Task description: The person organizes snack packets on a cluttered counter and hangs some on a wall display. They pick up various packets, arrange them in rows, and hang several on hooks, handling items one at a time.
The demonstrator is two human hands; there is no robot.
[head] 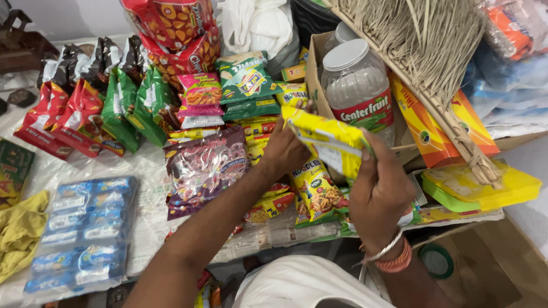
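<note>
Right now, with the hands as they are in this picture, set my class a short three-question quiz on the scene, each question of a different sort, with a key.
1. True or false: both hands grip the yellow noodle packet.
2. Multiple choice: what stands in the cardboard box behind the packet? A) a clear plastic jar with a white lid B) a green glass bottle C) a metal tin
3. Short answer: what is worn on the wrist of the right hand?

Key
1. True: the left hand holds one end, the right hand the other.
2. A, the clear plastic jar.
3. A silver bangle and orange thread bands.
</note>
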